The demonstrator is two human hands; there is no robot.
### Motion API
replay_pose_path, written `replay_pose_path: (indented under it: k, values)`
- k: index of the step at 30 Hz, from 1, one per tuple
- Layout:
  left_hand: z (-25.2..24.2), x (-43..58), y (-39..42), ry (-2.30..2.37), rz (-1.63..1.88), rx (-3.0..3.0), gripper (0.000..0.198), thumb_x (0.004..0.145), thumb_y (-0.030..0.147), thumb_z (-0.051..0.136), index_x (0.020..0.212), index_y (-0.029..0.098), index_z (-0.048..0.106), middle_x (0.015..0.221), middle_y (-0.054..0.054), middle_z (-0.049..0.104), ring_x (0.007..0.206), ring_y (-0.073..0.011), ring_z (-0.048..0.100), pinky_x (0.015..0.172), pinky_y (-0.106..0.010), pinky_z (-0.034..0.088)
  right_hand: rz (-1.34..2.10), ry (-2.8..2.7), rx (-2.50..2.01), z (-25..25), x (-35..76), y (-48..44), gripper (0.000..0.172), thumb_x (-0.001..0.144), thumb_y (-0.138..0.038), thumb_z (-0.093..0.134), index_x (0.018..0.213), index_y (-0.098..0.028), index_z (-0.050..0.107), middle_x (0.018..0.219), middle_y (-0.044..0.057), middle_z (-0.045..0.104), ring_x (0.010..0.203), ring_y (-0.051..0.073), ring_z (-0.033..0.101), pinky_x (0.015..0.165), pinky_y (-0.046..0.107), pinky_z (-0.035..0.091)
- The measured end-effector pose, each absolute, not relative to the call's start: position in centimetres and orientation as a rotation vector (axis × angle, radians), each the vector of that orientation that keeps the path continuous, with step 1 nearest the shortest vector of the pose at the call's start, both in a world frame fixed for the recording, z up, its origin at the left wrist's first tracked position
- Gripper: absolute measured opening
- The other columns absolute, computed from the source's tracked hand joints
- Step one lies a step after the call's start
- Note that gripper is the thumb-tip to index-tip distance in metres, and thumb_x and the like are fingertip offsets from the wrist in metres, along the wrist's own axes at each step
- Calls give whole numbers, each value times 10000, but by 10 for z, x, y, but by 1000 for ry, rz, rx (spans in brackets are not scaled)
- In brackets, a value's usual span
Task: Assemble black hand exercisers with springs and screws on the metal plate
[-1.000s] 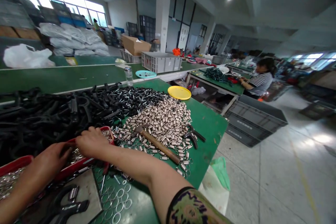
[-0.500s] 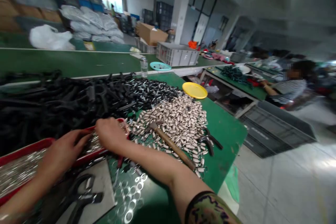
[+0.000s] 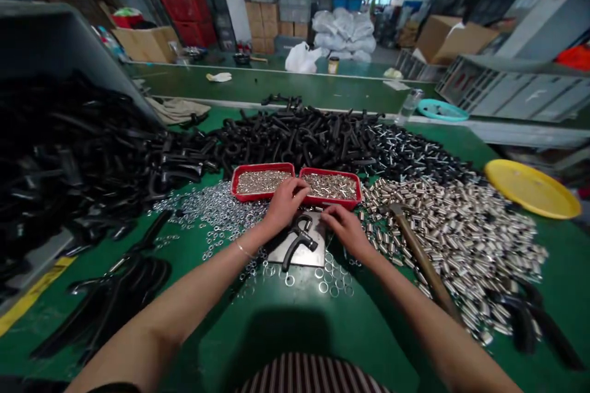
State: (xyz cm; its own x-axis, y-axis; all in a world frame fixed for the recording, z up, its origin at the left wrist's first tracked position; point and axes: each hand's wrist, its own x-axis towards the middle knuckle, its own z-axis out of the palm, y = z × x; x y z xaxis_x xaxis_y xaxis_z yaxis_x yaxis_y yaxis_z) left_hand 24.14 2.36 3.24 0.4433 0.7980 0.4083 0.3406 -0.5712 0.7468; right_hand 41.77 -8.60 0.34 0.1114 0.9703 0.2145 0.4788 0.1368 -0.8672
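L hand: ctr of frame, over the gap btwn the 2 red trays; L hand (image 3: 286, 201) has fingers bent, thumb & index tips near each other by L end of R tray (image 3: 343, 203); can't tell if they've got hold of anything
R hand: just R of ctr; R hand (image 3: 346, 230) has fingers loosely curled, tips at upper R corner of metal plate (image 3: 319, 258); can't tell if anything's pinched
Black curved part: ctr, lying on the plate; black curved part (image 3: 302, 241) sits btwn the hands
L tray: L tray (image 3: 251, 198), red too, full of small shiny pcs
Steel rings: loose on green table (image 3: 207, 325), below R hand; steel rings (image 3: 334, 276)
Springs: heap, R side; springs (image 3: 470, 245), w/ wood-handled hammer (image 3: 421, 255) on near edge
Black pcs pile: upper ctr, behind trays; black pcs pile (image 3: 295, 135)
Yellow dish: far R; yellow dish (image 3: 532, 189)
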Motion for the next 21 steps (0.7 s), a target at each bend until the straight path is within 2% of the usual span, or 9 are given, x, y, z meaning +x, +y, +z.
replay_pose_path:
  k: [5,13,19,21]
  values:
    - [14,199,-14,1069,832,1951,74,896,240,621,869,188,666,915,-26,652,919,-196,615,872,-336,474,748,-1425,-1594,-18,401,-83,235,919,-409,547,874,-197,638,811,23,698,740,189,632,689,291,480]
    - [-5,192,-28,1089,888,1966,69,890,210,636,823,193,642,910,-23,633,926,-194,599,880,-341,471,650,-1515,-1680,-17,393,-69,209,944,-362,520,852,-197,610,819,43,684,762,206,620,721,305,449]
    - [-17,196,-28,1112,869,2094,95,896,210,647,805,194,625,890,-27,616,908,-200,576,875,-359,459,164,-2150,-1934,3,380,-69,183,987,-191,416,952,-169,593,955,130,676,924,262,604,802,344,423]
    - [-17,196,-30,1141,859,2115,88,901,210,642,818,196,615,892,-29,615,912,-206,571,882,-371,455,126,-2265,-1949,10,375,-66,172,963,-133,429,958,-160,599,975,148,678,944,273,605,815,353,423]
